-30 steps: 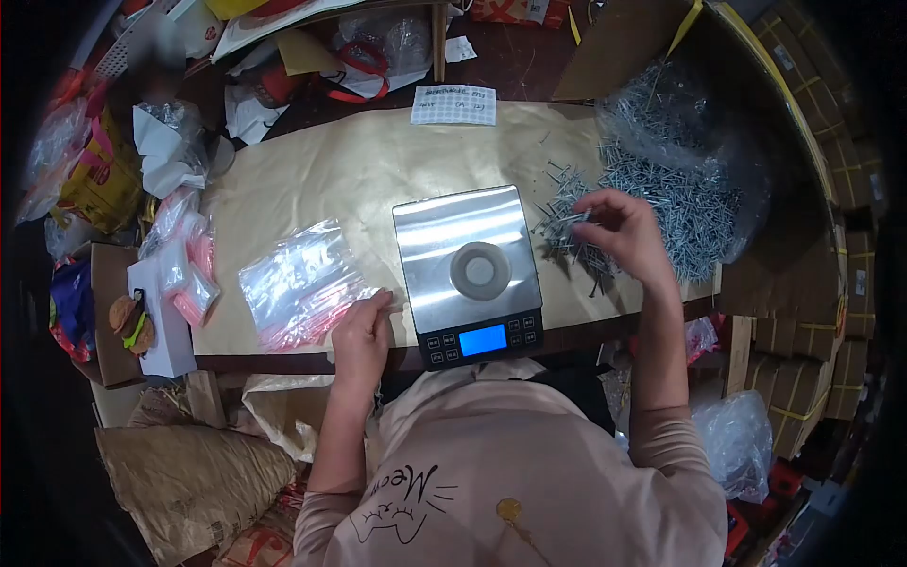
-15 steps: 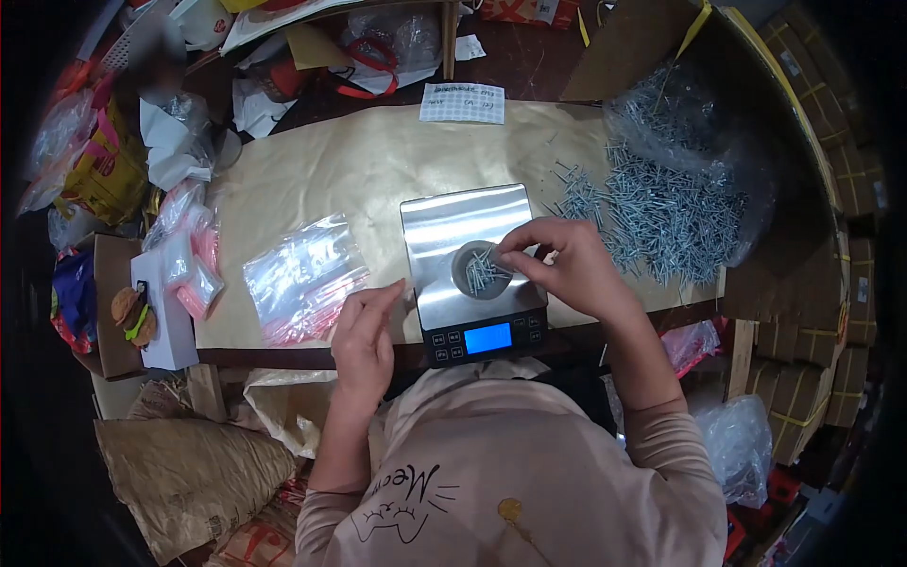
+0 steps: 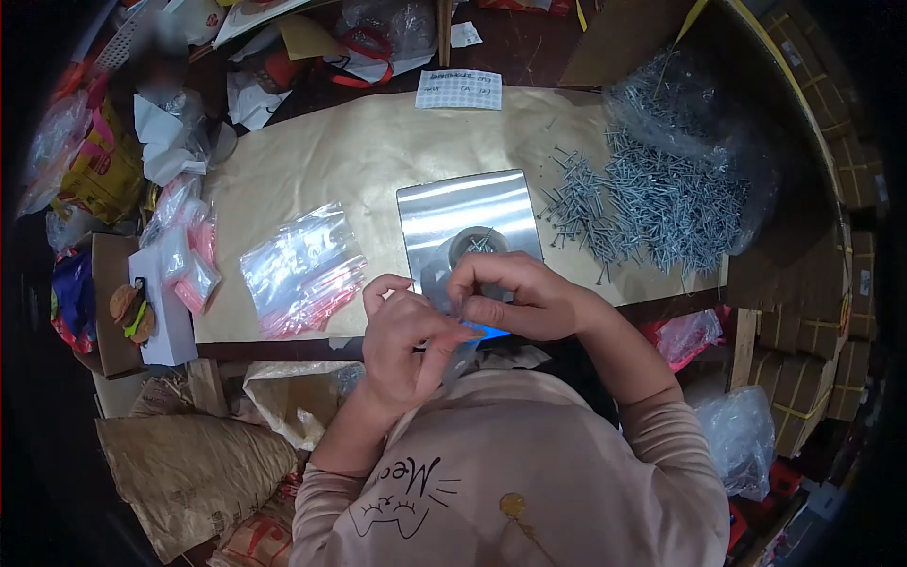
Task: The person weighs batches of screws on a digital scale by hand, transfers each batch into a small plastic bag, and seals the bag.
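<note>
Left hand (image 3: 404, 345) and right hand (image 3: 520, 295) near the scale (image 3: 463, 196), fingertips closed, pinching a clear bag (image 3: 461, 362). Screws (image 3: 483, 243) in cup (image 3: 459, 248).

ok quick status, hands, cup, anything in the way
Left hand and right hand both gripping a clear bag. Metal fasteners in cup, cup on scale. Hands partly block display.

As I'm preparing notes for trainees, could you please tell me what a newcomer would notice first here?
Probably the heap of silvery screws at right, partly under clear plastic. Next, the digital scale at centre, bearing a grey cup of screws, with the left hand and right hand together over its near edge.
</note>
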### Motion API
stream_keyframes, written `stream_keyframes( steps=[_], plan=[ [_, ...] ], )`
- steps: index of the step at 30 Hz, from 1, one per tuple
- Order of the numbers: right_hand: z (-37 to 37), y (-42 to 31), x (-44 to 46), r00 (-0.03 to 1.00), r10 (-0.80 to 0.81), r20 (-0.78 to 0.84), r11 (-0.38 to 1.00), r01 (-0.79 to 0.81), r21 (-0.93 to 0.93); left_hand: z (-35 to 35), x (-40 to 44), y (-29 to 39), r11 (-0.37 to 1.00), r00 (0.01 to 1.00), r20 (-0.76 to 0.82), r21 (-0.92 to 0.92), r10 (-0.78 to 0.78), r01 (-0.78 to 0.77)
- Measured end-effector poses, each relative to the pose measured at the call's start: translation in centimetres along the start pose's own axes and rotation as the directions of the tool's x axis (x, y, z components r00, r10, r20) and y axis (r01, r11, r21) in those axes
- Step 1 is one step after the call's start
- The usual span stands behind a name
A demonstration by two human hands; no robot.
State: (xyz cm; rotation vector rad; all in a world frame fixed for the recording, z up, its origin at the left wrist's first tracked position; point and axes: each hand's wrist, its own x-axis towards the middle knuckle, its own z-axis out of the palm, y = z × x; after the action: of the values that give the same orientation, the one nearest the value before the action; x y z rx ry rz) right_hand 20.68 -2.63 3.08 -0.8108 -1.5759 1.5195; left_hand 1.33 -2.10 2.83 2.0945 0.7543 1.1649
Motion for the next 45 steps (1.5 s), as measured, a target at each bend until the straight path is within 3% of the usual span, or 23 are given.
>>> stream_keyframes(
  steps=[3, 9, 13, 17, 20, 23, 25, 26, 29, 30, 33, 36, 40, 43, 45],
  plan=[
    [-0.6, -0.2, -0.1, 0.997, -0.070, -0.012, 0.994, 0.069, -0.083, 0.7, 0.2, -0.5, 0.999, 0.999, 0.018, 0.036, -0.031, 0.030],
    [-1.9, 0.3, -0.6, 0.972, 0.003, -0.234, 0.997, -0.021, -0.072, -0.3, 0.3, -0.4, 0.987, 0.995, -0.104, 0.161, -0.013, 0.029],
    [-3.8, 1.7, -0.6, 0.916, -0.050, -0.398, 0.834, -0.181, -0.521, -2.3, -1.2, -2.2, 0.971, 0.998, -0.065, 0.238, 0.006, 0.009],
    [-3.7, 4.3, -0.9, 0.899, -0.082, -0.430, 0.733, -0.238, -0.637, -2.9, -0.2, -1.5, 0.965, 0.989, 0.086, 0.245, -0.120, 0.096],
    [-4.0, 4.5, -0.8, 0.899, 0.011, -0.438, 0.679, -0.328, -0.657, -2.8, -0.6, -1.8, 0.975, 0.982, 0.106, 0.176, -0.158, 0.138],
    [-4.3, 2.6, -1.0, 0.873, 0.028, -0.486, 0.764, -0.332, -0.553, -3.1, -1.4, -2.3, 0.979, 0.983, 0.060, 0.122, -0.173, 0.164],
    [-5.8, 2.3, -1.9, 0.846, -0.095, -0.524, 0.719, -0.306, -0.624, -3.0, -1.8, -2.7, 0.981, 0.987, -0.040, 0.116, -0.153, 0.157],
    [-6.6, 2.2, -2.4, 0.830, -0.157, -0.535, 0.694, -0.293, -0.658, -2.9, -1.8, -2.5, 0.975, 0.972, -0.094, 0.045, -0.214, 0.219],
    [-8.0, 1.2, -3.3, 0.736, -0.322, -0.596, 0.513, -0.393, -0.763, -3.2, -1.8, -2.5, 0.970, 0.963, -0.132, 0.037, -0.234, 0.241],
    [-7.9, 0.9, -3.5, 0.731, -0.264, -0.629, 0.552, -0.420, -0.720, -3.2, -1.7, -2.5, 0.975, 0.968, -0.136, 0.050, -0.209, 0.218],
    [-7.2, 0.9, -2.9, 0.836, -0.227, -0.499, 0.595, -0.286, -0.751, -2.9, -1.3, -2.5, 0.983, 0.978, -0.141, 0.079, -0.155, 0.167],
    [-5.3, 1.6, -1.7, 0.891, -0.079, -0.447, 0.641, -0.298, -0.707, -2.8, -1.2, -2.2, 0.984, 0.980, -0.141, 0.091, -0.139, 0.153],
    [-2.4, 4.5, -0.2, 0.932, -0.078, -0.355, 0.385, -0.300, -0.873, -3.0, -1.2, -2.1, 0.982, 0.983, -0.137, 0.122, -0.124, 0.141],
    [-2.0, 5.2, 0.4, 0.944, -0.089, -0.319, 0.371, -0.265, -0.890, -3.2, -1.3, -2.1, 0.979, 0.980, -0.143, 0.133, -0.136, 0.155],
    [-2.4, 4.2, 0.5, 0.927, -0.128, -0.352, 0.499, -0.246, -0.831, -3.3, -1.5, -2.2, 0.977, 0.978, -0.148, 0.132, -0.145, 0.165]
  ],
)
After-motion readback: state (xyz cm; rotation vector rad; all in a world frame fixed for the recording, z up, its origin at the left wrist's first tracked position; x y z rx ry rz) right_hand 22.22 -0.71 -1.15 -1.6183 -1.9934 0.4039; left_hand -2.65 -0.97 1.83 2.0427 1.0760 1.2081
